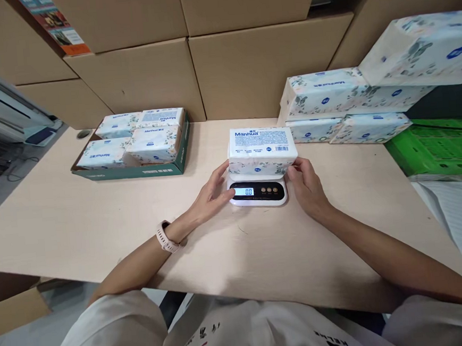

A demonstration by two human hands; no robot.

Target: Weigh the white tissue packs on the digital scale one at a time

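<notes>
A white floral pack of tissues (262,150) is at a small white kitchen scale (259,193), above its platform; I cannot tell whether it rests there or is held just over it. The scale's lit display reads 0.0. My left hand (212,195) holds the pack at its lower left side, thumb stretched toward the display. At the lower right side, my right hand (307,189) grips the same pack with bent fingers. The platform is mostly hidden under the pack.
A green shallow box (135,172) with several tissue packs stands at left. More tissue packs (329,93) are stacked at right, beside a green plastic crate (441,148). Large cardboard boxes (263,69) form a wall behind the wooden table (221,253).
</notes>
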